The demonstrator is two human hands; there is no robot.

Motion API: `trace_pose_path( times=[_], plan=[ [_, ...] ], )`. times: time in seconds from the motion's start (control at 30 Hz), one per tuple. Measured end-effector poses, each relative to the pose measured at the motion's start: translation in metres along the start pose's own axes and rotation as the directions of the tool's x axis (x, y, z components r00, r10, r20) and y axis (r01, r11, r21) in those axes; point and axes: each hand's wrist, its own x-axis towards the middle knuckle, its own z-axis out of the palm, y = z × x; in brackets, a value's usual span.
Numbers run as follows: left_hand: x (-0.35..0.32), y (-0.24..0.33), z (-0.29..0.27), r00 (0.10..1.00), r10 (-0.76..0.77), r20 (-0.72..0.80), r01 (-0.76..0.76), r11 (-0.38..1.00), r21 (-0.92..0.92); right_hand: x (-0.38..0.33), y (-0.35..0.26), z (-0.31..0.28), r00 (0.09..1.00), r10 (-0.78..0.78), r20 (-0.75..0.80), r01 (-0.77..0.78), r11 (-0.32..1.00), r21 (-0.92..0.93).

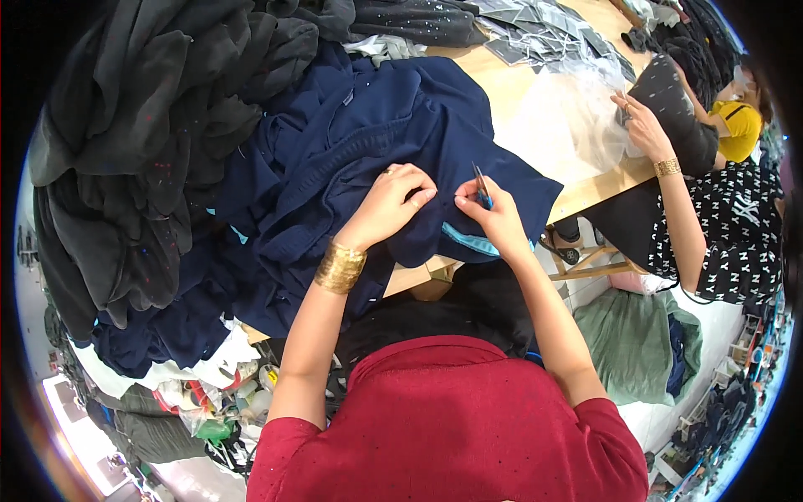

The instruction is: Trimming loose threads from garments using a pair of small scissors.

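Note:
A navy blue garment (368,105) with ribbed seams lies bunched over the wooden table in front of me. My left hand (391,201), with a gold cuff on its wrist, rests over the cloth. Its thumb and fingertips come together in a pinch; whatever they hold is too small to make out. A short way to its right, my right hand (495,216) is closed around small scissors (483,187) with blue handles, blades pointing away from me. Its thumb and forefinger also meet at the tips. Below that hand a light blue strip (470,240) edges the garment.
Dark grey fabric (159,125) is heaped high on the left. Flat grey pieces (544,33) and clear plastic sheets (560,125) lie farther across the table (585,194). At the right, a co-worker's hand (644,127) reaches over the plastic. Green cloth (627,343) lies on the floor.

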Motion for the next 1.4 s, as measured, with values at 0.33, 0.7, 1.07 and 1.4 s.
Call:
trace_pose_path(
  times=[0.33, 0.7, 1.07, 1.4],
  plan=[
    [-0.023, 0.047, -0.019, 0.981, -0.147, 0.127, 0.188, 0.883, -0.43, -0.022, -0.047, -0.014, 0.916, 0.313, 0.25, -0.389, 0.842, 0.374],
    [-0.04, 0.066, -0.014, 0.941, -0.312, 0.132, 0.32, 0.691, -0.649, -0.038, -0.062, 0.004, 0.905, -0.421, 0.064, 0.425, 0.886, -0.185],
    [-0.041, 0.065, -0.012, 0.948, -0.297, 0.116, 0.314, 0.808, -0.498, -0.039, -0.072, -0.002, 0.971, 0.229, 0.074, -0.24, 0.909, 0.34],
    [-0.028, 0.056, 0.001, 0.972, -0.136, -0.19, 0.089, 0.967, -0.237, -0.032, -0.079, -0.002, 0.983, -0.161, 0.091, 0.174, 0.97, -0.169]
  ],
)
